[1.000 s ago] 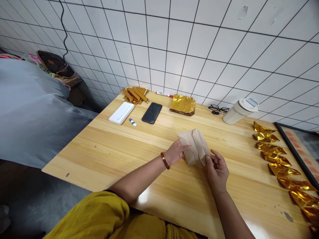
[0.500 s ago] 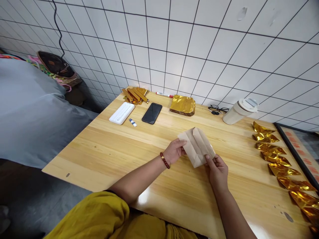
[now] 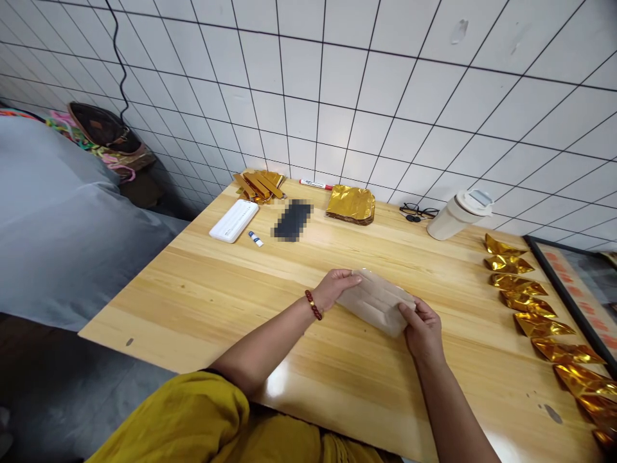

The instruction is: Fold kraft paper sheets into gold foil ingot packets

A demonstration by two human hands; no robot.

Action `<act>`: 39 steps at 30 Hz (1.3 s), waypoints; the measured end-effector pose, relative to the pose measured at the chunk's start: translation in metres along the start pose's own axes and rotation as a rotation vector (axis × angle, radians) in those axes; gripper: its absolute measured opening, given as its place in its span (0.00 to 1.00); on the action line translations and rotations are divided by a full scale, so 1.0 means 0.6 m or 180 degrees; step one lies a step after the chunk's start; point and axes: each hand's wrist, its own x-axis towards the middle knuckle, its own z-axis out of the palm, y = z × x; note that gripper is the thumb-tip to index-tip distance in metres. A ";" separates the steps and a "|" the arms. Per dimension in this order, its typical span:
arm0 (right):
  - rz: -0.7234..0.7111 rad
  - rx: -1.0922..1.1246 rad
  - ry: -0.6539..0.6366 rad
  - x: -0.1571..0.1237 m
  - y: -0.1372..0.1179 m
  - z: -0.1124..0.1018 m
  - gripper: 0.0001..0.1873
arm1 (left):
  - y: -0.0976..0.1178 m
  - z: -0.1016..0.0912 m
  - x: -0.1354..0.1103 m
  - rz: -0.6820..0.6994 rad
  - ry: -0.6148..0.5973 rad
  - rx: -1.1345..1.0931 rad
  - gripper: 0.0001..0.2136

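A folded sheet of tan paper (image 3: 373,301) lies low over the middle of the wooden table (image 3: 202,296), its creases running lengthwise. My left hand (image 3: 336,287), with a red bead bracelet at the wrist, pinches the paper's left end. My right hand (image 3: 422,327) grips its right end, fingers curled over the edge. Both hands are closed on the paper.
At the back lie a stack of gold foil sheets (image 3: 351,204), folded gold strips (image 3: 258,184), a red marker (image 3: 315,185), a white power bank (image 3: 234,220), a phone (image 3: 292,220), glasses (image 3: 417,211) and a beige cup (image 3: 457,215). A row of folded gold pieces (image 3: 527,301) lines the right side.
The paper was held up with its face tilted towards me; it has since been turned down flatter and lower over the table. Both hands have kept hold of its ends.
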 end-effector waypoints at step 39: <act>0.0086 -0.0064 0.0147 -0.010 0.001 0.010 0.12 | 0.002 0.007 -0.009 -0.0076 -0.0053 0.0097 0.20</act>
